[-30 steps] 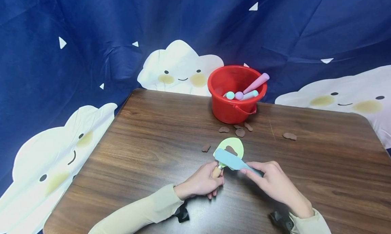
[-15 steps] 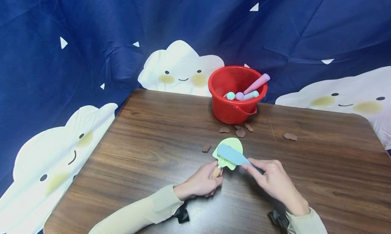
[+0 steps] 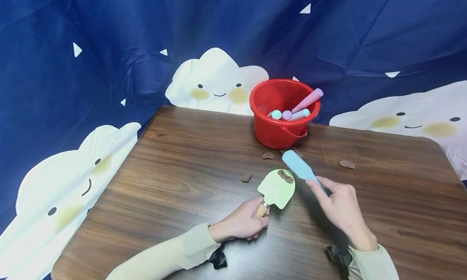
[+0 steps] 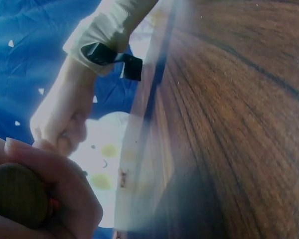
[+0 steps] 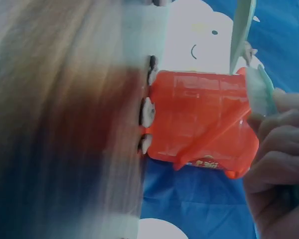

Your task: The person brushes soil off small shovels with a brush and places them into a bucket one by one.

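My left hand grips the wooden handle of a pale green toy trowel, whose blade is held above the table. One or two curved brown pieces lie near the blade's tip. In the left wrist view the round butt of the handle shows inside the curled fingers. My right hand pinches a light blue spatula between thumb and fingers. Its blade points to the upper left, apart from the trowel. The right wrist view shows that hand with part of the spatula.
Behind the trowel stands a red bucket holding several pastel-handled things. Loose brown pieces lie on the wooden table, one left of the trowel, one farther right, others before the bucket, partly behind the spatula.
The spatula has lifted off the trowel and moved away to the upper right with my right hand. The trowel has shifted slightly right and down, and the brown on its blade now shows near the tip.
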### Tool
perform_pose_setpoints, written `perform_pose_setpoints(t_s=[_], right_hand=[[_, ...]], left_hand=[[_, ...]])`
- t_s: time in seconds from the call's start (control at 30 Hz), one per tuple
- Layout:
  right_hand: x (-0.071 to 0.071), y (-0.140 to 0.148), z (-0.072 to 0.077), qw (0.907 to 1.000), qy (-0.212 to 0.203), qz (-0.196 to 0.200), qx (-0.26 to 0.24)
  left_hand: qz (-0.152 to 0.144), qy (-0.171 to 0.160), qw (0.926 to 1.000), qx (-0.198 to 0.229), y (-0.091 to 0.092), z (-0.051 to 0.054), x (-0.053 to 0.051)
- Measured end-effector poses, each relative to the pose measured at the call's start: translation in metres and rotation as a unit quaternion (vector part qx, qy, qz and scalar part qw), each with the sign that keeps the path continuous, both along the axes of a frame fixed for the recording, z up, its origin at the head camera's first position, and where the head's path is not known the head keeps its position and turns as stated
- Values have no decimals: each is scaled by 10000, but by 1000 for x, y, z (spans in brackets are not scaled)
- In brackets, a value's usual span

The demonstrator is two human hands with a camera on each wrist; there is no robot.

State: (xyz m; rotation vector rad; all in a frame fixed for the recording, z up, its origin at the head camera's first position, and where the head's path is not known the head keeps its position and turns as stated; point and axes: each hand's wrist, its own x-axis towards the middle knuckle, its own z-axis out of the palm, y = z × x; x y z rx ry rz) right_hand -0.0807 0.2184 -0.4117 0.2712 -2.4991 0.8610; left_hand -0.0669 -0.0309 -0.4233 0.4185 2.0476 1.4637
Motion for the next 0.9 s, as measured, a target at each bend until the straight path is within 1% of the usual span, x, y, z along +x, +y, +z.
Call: perform_pose_setpoints(t_s=[0.07,0.1,0.17,0.23,0.33,0.37,0.43,0.47,0.57,0.77,0.9], right_hand=[[1,-2,3,9998,148,-27,-161],[2,-3,5,9996,168,29,-212],[5,-7,9,9994,69,293,-158],[10,-11,12,9972,-214,713,-16],[16,-15,15,9879,-710,1359,233],[16,-16,15,9849,-834,1491,273],[16,-16,13,9821,-955,1595,294],[16,-16,12,9819,-986,1593,264],[11,-12,8,9860,-846,1414,246],[-1,-1,3,9942,-577,847,321],[-7,3,3,9978,-400,485,202]], left_hand=[[30,-50,10000,22,0,0,-1],[44,-69,10000,36,0,-1,-1],[29,-77,10000,15,-1,-2,-2],[36,-52,10000,-21,-2,-2,-3],[43,29,9999,-99,-2,-1,-4],[52,59,9999,-117,-3,-1,-5],[107,128,9998,-146,-3,0,-5],[134,163,9996,-161,-3,1,-6],[178,214,9994,-198,-4,2,-6],[173,87,9997,-135,-5,0,-6],[162,59,9998,-135,-5,0,-5]])
